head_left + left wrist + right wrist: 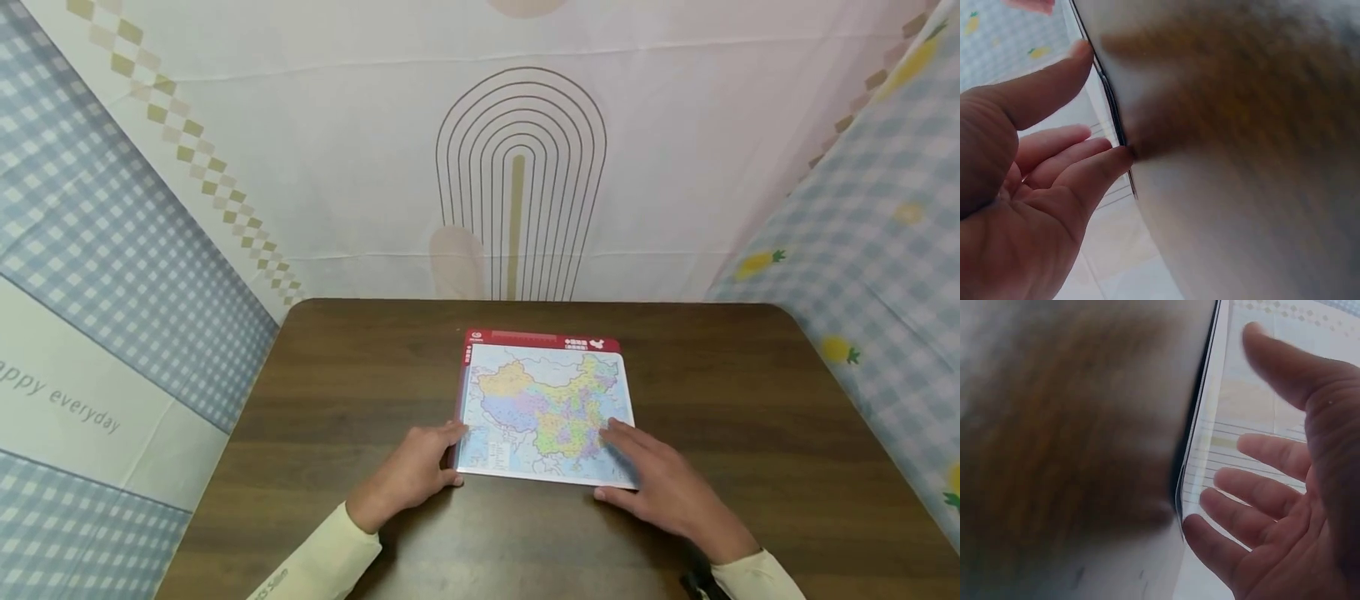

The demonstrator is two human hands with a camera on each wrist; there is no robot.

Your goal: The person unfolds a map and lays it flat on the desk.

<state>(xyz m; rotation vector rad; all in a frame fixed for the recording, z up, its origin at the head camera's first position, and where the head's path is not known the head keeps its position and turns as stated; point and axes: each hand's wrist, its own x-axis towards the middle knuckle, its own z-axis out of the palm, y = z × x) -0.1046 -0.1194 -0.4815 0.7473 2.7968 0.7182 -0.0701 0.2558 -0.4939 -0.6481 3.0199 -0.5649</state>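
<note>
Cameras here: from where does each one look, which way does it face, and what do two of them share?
Head: above, facing forward and down at the map board on the table; shows left hand, right hand, both sleeves.
Left wrist: beside the palm, facing the blurred board edge; shows left fingers.
Right wrist: likewise; shows right fingers.
Both wrist views share that board's edge.

The head view looks forward and down from above the near edge of the table [337,375], taking in the whole map board [543,408] at its middle and the patterned cloth walls behind. Each wrist view sits low beside the map board [1113,106], very near and angled upward along its blurred edge [1194,437]. All three views share that board and the hands at its sides.
</note>
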